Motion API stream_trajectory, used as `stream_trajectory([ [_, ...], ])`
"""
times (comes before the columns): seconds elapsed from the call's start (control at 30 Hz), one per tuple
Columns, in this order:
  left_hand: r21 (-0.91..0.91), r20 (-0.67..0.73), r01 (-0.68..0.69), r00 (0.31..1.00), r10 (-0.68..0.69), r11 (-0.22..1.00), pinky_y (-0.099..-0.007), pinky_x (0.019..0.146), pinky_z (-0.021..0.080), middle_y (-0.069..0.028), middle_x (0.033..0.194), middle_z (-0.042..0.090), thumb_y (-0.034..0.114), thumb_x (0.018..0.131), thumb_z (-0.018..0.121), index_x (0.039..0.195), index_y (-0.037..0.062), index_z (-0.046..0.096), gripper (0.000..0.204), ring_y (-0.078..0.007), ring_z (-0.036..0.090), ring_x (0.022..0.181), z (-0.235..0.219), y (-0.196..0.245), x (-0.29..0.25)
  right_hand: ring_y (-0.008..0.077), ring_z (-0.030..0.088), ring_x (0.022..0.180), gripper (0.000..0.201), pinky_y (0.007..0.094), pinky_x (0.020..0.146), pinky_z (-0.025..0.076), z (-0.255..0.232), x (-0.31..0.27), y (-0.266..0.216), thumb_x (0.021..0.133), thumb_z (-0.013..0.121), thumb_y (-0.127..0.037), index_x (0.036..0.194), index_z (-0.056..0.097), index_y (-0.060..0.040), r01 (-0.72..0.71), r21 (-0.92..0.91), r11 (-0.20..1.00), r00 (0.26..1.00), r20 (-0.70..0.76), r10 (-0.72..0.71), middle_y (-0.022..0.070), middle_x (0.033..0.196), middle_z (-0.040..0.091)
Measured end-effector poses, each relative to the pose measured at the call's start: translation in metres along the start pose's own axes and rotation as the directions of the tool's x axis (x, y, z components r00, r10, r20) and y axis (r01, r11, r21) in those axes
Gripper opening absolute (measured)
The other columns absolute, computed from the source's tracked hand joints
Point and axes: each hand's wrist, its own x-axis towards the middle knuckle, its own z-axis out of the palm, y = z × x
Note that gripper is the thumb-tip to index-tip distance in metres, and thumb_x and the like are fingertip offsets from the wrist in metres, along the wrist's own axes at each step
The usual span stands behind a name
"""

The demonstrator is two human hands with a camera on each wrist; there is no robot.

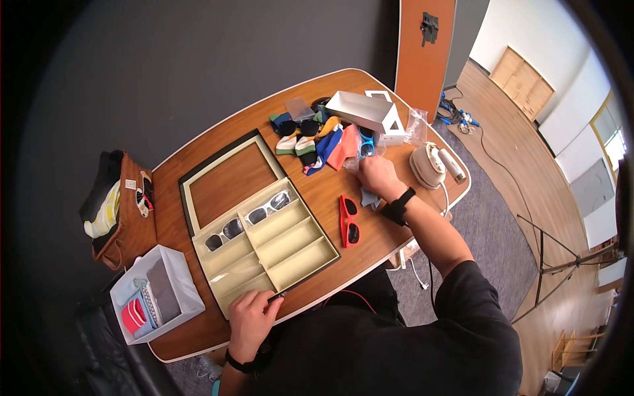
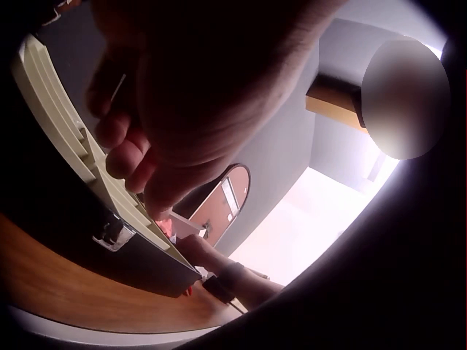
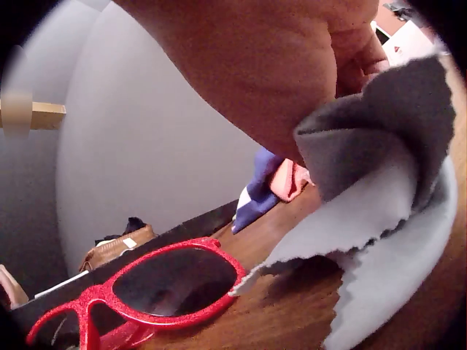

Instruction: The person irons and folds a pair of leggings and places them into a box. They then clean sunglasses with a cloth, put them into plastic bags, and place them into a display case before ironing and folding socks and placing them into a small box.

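At the near edge of the cream-lined display case, my left hand rests with bent, relaxed fingers. White sunglasses and a second, clear-framed pair lie in its upper compartments. My right hand is curled round a grey cloth, which hangs below the palm in the right wrist view; its fingertips are mostly hidden. Just beyond that hand are blue sunglasses with clear plastic beside them. Red sunglasses lie on the wood between the case and my right forearm.
Colourful cloths, an open white box and clear plastic are at the back. A white appliance stands at the right. A white bin and brown bag sit at the left.
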Motion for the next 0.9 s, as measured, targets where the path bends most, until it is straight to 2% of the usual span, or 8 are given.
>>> stream_trajectory([
  [0.27,-0.017,0.026,0.004,1.0,-0.004,1.0,-0.0396,0.057,0.048,-0.0081,0.071,0.062,0.014,0.082,0.09,0.091,0.0055,0.075,0.02,-0.0271,0.062,0.063,-0.001,-0.002,0.007,0.0423,0.074,0.08,0.022,0.0497,0.072,0.06,-0.037,-0.058,-0.022,0.094,0.07,-0.02,0.089,0.071,0.0015,0.191,0.298,0.935,0.927,-0.368,-0.072,0.0221,0.09,0.075],
  [0.33,-0.014,0.049,-0.027,0.998,0.028,1.0,-0.0396,0.058,0.049,-0.0078,0.072,0.062,0.014,0.081,0.09,0.091,0.0059,0.074,0.02,-0.0271,0.062,0.063,-0.001,0.002,0.014,0.0305,0.076,0.074,0.014,0.04,0.069,0.06,-0.044,-0.064,-0.027,0.093,0.071,-0.013,0.092,0.07,0.0008,0.091,0.627,0.774,0.923,-0.344,0.17,0.0194,0.087,0.075],
  [0.37,-0.014,0.052,-0.03,0.998,0.031,0.999,-0.0396,0.058,0.049,-0.0078,0.072,0.062,0.014,0.081,0.09,0.091,0.0059,0.074,0.02,-0.0271,0.062,0.063,0.0,0.002,0.017,0.0154,0.074,0.071,0.012,0.0306,0.067,0.057,-0.04,-0.059,-0.019,0.096,0.071,-0.011,0.094,0.07,0.0004,-0.042,0.837,0.546,0.949,-0.138,0.285,0.0126,0.083,0.075],
  [0.47,-0.034,0.024,-0.076,0.997,0.077,0.997,-0.0399,0.058,0.049,-0.0078,0.072,0.063,0.013,0.081,0.09,0.092,0.0059,0.074,0.02,-0.0272,0.062,0.063,0.002,0.002,0.022,0.008,0.07,0.072,0.014,0.028,0.066,0.055,-0.048,-0.051,-0.015,0.1,0.071,-0.012,0.094,0.069,0.0007,0.043,0.964,0.262,0.918,-0.141,0.371,0.0072,0.08,0.073],
  [0.53,-0.02,0.009,-0.11,0.994,0.11,0.994,-0.0378,0.059,0.051,-0.0071,0.071,0.062,0.014,0.082,0.09,0.092,0.0057,0.074,0.02,-0.0263,0.063,0.064,0.002,0.004,0.026,0.0081,0.07,0.073,0.013,0.028,0.065,0.054,-0.054,-0.056,-0.023,0.102,0.069,-0.012,0.098,0.07,0.0003,0.109,0.959,0.263,0.917,-0.199,0.345,0.0056,0.083,0.075],
  [0.67,-0.082,0.076,-0.046,0.996,0.052,0.996,-0.0331,0.062,0.053,-0.007,0.075,0.064,0.01,0.082,0.09,0.098,0.003,0.075,0.023,-0.0226,0.065,0.066,0.0,0.007,0.026,0.0143,0.068,0.069,0.01,0.0307,0.064,0.056,-0.075,-0.091,-0.072,0.099,0.073,-0.008,0.1,0.067,-0.0004,0.471,0.632,0.615,0.85,-0.511,-0.125,0.0063,0.084,0.071],
  [0.8,-0.4,-0.105,0.037,0.991,-0.086,0.916,-0.0317,0.066,0.058,-0.0123,0.108,0.068,0.01,0.081,0.092,0.116,0.0006,0.073,0.041,-0.0208,0.071,0.08,-0.001,0.021,0.033,0.0305,0.069,0.084,0.015,0.0387,0.071,0.058,-0.082,-0.132,-0.124,0.091,0.073,-0.002,0.104,0.064,-0.0008,0.761,0.402,0.509,0.646,-0.544,-0.536,0.0115,0.093,0.064],
  [0.9,-0.572,-0.218,-0.004,0.965,-0.147,0.82,-0.0299,0.071,0.061,-0.0162,0.129,0.064,0.006,0.081,0.092,0.124,-0.0017,0.071,0.049,-0.0205,0.072,0.089,-0.011,0.036,0.046,0.0309,0.068,0.087,0.027,0.0399,0.072,0.058,-0.085,-0.153,-0.143,0.088,0.069,-0.006,0.111,0.06,0.004,0.86,0.265,0.437,0.511,-0.457,-0.728,0.0153,0.104,0.062],
])
